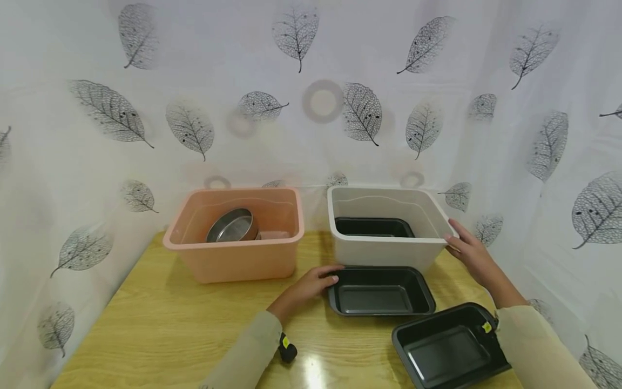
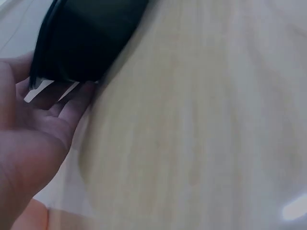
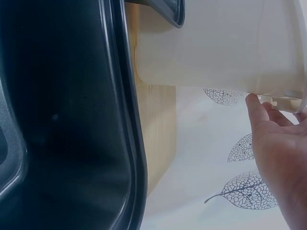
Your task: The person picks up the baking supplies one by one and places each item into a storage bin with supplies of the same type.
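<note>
My left hand (image 1: pixel 313 282) grips the left end of a black loaf pan (image 1: pixel 374 300) that lies in front of the white bin. In the left wrist view, the fingers reach under the rim of this dark pan (image 2: pixel 91 38). The right hand (image 1: pixel 468 253) holds the right front corner of the white plastic bin (image 1: pixel 384 249); in the right wrist view its fingers tuck beneath the bin's rim (image 3: pixel 303 96). Inside that bin sits another black pan (image 1: pixel 374 226). A third black pan (image 1: pixel 447 346) rests on the table below the right forearm.
A peach plastic bin (image 1: pixel 243 262) stands at the left, holding round metal pans (image 1: pixel 235 226). The wooden table (image 1: pixel 160 324) extends to the left. Behind it hangs a white curtain (image 1: pixel 218 65) with leaf prints.
</note>
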Demonstrator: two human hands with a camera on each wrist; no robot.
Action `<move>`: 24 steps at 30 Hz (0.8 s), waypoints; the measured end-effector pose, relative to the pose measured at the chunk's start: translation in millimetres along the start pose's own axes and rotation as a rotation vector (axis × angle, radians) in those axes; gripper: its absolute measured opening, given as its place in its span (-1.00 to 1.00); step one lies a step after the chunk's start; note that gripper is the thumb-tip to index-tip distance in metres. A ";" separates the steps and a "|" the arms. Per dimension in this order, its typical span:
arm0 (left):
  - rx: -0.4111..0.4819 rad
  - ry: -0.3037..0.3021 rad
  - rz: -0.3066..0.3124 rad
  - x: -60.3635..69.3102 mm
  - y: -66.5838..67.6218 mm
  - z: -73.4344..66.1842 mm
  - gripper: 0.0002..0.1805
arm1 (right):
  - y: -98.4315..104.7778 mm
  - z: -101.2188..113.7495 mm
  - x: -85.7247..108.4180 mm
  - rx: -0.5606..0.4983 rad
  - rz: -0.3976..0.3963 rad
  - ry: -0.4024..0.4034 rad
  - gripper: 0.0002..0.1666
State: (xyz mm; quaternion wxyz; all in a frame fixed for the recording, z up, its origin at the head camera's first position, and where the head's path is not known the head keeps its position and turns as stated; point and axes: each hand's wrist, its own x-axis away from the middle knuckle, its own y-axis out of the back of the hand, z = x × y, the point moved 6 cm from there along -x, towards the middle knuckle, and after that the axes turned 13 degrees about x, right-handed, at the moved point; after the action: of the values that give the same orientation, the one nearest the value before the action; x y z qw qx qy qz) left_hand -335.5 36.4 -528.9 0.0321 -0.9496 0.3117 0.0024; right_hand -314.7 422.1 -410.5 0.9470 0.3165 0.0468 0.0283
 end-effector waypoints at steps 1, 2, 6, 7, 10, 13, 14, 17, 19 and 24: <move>-0.011 0.009 0.017 -0.4 0.6 -1.1 -0.60 | 0.0 0.1 0.1 -0.001 -0.001 -0.001 -0.14; -0.013 0.021 0.037 -0.9 1.1 -1.5 -0.59 | 0.0 0.0 0.2 -0.003 -0.002 -0.001 -0.14; 0.033 0.072 0.105 -3.7 1.9 0.8 -0.56 | -1.0 -0.3 -0.6 -0.009 -0.002 0.000 -0.14; 0.066 0.093 0.113 -3.8 1.4 1.4 -0.55 | -1.1 -0.5 -0.6 -0.011 -0.005 -0.001 -0.14; 0.167 0.150 0.123 -3.0 -0.2 2.2 -0.52 | -1.4 -1.3 -0.5 -0.018 -0.011 -0.004 -0.13; 0.216 0.168 0.138 -0.8 -2.0 -0.2 -0.49 | -1.4 -2.5 0.6 -0.020 -0.015 -0.008 -0.13; 0.218 0.169 0.142 -0.2 -2.1 -1.1 -0.49 | -1.5 -2.9 0.7 -0.019 -0.013 -0.008 -0.13; 0.206 0.161 0.148 1.0 -2.4 -4.4 -0.47 | -1.6 -3.7 0.9 -0.021 -0.006 -0.006 -0.13; 0.190 0.150 0.147 1.7 -2.2 -7.6 -0.47 | -1.4 -3.9 0.9 -0.026 -0.003 -0.004 -0.13; 0.158 0.140 0.143 3.4 -1.2 -14.4 -0.44 | -0.6 -4.5 0.3 -0.043 0.004 0.008 -0.12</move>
State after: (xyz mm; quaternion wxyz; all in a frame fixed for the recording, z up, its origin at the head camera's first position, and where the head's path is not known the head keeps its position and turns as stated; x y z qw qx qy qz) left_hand -332.3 34.4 -514.5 0.0849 -0.9174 0.3792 -0.0861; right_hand -314.8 424.3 -414.5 0.9533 0.2961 0.0495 0.0326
